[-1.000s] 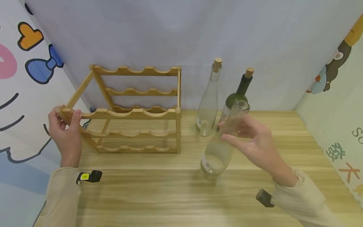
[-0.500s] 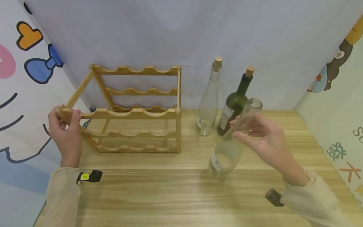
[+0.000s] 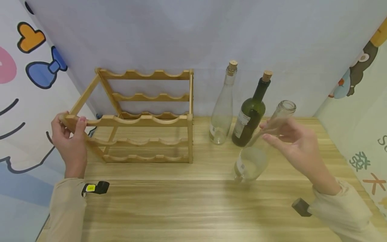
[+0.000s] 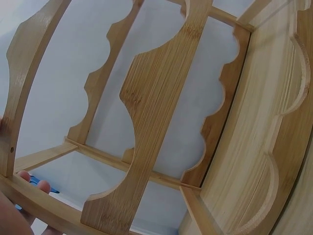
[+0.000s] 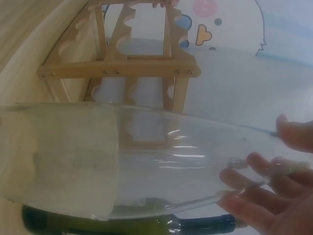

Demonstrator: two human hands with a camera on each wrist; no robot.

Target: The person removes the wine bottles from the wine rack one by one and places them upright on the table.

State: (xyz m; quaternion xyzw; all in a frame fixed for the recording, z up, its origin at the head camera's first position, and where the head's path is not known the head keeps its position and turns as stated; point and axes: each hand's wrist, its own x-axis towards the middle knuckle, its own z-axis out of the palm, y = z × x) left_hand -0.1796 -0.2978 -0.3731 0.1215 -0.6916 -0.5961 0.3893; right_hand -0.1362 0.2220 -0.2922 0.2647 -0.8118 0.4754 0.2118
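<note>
My left hand (image 3: 70, 143) grips the front left corner of a wooden wine rack (image 3: 148, 121), thumb over the top scalloped rail. In the left wrist view, fingertips (image 4: 43, 186) show behind the rack's side bar. My right hand (image 3: 297, 148) holds an uncorked clear glass bottle (image 3: 252, 163) round its neck; the bottle leans, mouth to the upper right. Its pale label (image 5: 73, 159) fills much of the right wrist view. Just behind it stand a corked green wine bottle (image 3: 249, 112) and a corked clear bottle (image 3: 222, 112), both upright. The rack's slots hold no bottles.
The wood-grain table (image 3: 169, 205) runs under everything. A pale cloth backdrop (image 3: 169, 37) rises behind the rack and bottles. Cartoon-printed panels stand at the left (image 3: 21, 101) and right (image 3: 359, 111) sides.
My right hand has carried the uncorked clear bottle to the right, uncovering more of the green bottle. The left hand and the rack have stayed in place.
</note>
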